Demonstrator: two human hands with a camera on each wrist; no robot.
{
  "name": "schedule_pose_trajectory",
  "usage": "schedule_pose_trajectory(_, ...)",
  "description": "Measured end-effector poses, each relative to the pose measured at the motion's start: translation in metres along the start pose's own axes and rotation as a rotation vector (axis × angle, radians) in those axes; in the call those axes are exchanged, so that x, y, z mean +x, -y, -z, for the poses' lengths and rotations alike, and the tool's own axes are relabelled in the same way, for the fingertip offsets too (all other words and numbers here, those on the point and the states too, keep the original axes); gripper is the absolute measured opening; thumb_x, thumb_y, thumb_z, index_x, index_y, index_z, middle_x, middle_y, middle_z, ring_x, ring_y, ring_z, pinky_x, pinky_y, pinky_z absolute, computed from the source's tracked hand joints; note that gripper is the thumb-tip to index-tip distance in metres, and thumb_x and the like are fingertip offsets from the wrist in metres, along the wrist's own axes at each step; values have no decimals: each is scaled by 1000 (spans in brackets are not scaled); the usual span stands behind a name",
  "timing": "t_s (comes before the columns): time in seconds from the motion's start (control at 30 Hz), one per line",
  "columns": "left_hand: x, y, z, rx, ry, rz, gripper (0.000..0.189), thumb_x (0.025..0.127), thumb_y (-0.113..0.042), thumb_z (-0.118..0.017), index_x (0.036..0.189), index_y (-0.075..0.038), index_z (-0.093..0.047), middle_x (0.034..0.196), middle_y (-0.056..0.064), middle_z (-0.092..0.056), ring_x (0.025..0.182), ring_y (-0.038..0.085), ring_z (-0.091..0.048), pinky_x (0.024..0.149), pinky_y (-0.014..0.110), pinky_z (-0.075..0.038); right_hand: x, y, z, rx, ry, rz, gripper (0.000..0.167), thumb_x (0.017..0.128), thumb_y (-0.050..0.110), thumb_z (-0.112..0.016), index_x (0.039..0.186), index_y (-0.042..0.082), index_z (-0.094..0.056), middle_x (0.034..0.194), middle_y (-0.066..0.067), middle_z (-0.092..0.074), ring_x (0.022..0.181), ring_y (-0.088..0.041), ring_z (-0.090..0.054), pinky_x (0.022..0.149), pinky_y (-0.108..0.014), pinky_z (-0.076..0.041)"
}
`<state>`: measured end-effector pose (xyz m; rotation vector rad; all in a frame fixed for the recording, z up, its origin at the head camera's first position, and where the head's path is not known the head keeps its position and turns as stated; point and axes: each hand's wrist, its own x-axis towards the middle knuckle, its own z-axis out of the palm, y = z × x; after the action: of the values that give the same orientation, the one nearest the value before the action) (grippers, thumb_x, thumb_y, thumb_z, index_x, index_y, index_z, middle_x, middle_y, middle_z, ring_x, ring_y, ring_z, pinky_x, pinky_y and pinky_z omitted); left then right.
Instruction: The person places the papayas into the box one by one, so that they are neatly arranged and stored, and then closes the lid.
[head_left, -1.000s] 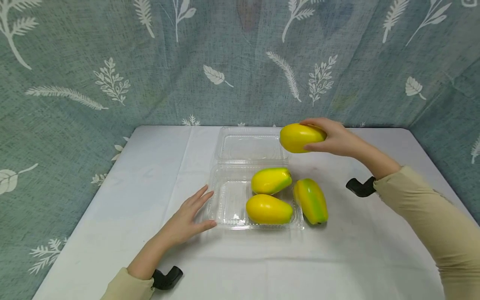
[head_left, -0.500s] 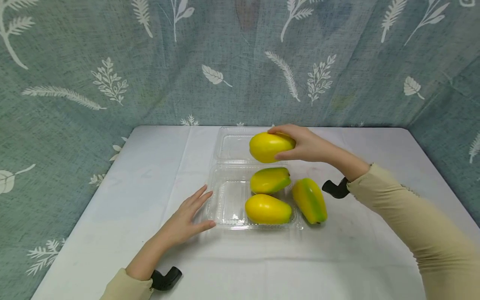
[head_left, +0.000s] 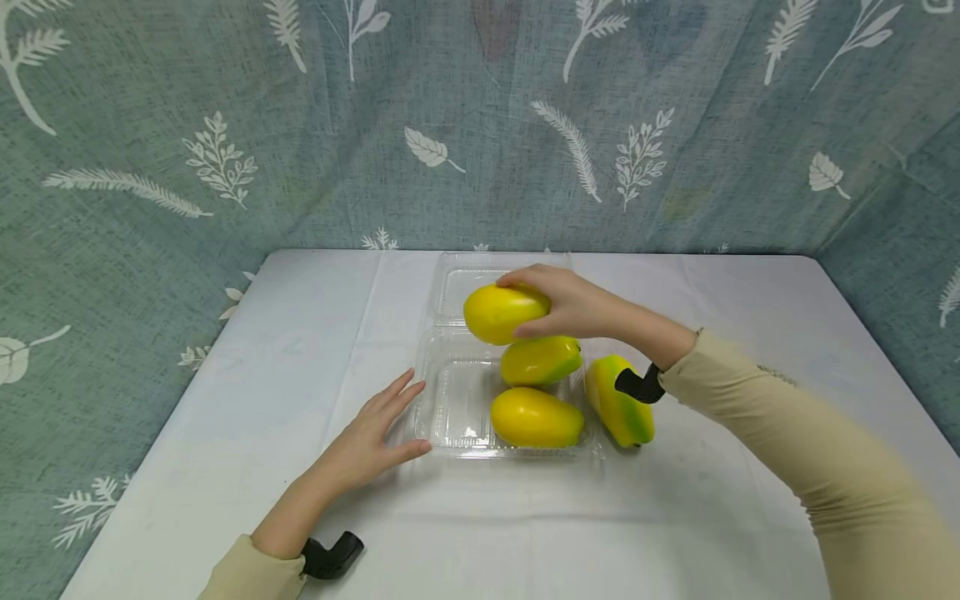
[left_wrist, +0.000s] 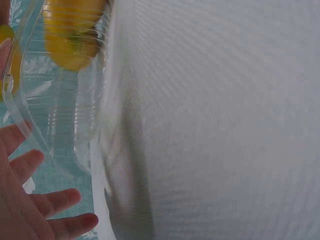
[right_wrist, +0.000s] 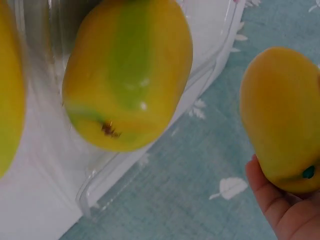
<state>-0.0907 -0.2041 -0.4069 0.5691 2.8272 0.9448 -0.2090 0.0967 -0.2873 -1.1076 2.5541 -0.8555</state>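
In the head view my right hand [head_left: 573, 304] grips a yellow papaya [head_left: 504, 315], thumb on the near side and fingers over the far side. It hangs above the hinge area of an open clear plastic clamshell box [head_left: 457, 404]. Two more papayas lie in the right part of the box, a green-streaked one [head_left: 540, 361] behind a plainer yellow one [head_left: 536, 418]. The right wrist view shows the held papaya [right_wrist: 282, 120] at its right edge. My left hand [head_left: 367, 437] is at the box's left side, fingers spread; I cannot tell whether they touch it.
Another green-striped papaya [head_left: 621, 404] lies on the white cloth just right of the box, partly behind the right wrist's black mount [head_left: 640, 385]. The box's lid [head_left: 450, 292] lies folded back toward the leaf-patterned curtain [head_left: 480, 125].
My right hand has carried the held papaya leftward and toward me, from right of the lid to over the hinge area. The left hand and the other papayas have stayed in place.
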Motion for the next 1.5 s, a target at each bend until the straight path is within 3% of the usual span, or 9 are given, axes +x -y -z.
schedule_pose_trajectory(0.57, -1, 2, -1, -4, -1, -4, 76, 81, -47, -64, 144, -20, -30, 153, 0, -16, 136, 35, -20, 100, 62, -26, 23, 8, -28, -27, 37, 12, 58, 81, 25, -70, 132, 10, -47, 130, -8, -51, 109, -22, -50, 92, -38, -42)
schedule_pose_trajectory(0.8, -1, 0, 0, -18, 10, 9, 78, 80, -48, -65, 144, -20, -31, 153, -2, -15, 136, 33, -19, 100, 62, -26, 30, 10, -40, -15, 69, -18, 60, 80, 26, -71, 133, 10, -46, 130, -9, -50, 109, -22, -50, 93, -38, -42)
schedule_pose_trajectory(1.5, -1, -1, 0, -11, 9, 12, 77, 80, -49, -64, 143, -20, -31, 153, -1, -15, 136, 34, -20, 100, 62, -26, 43, 12, -70, -165, 180, -138, 62, 80, 29, -71, 134, 16, -45, 134, -9, -46, 118, -25, -44, 100, -40, -37)
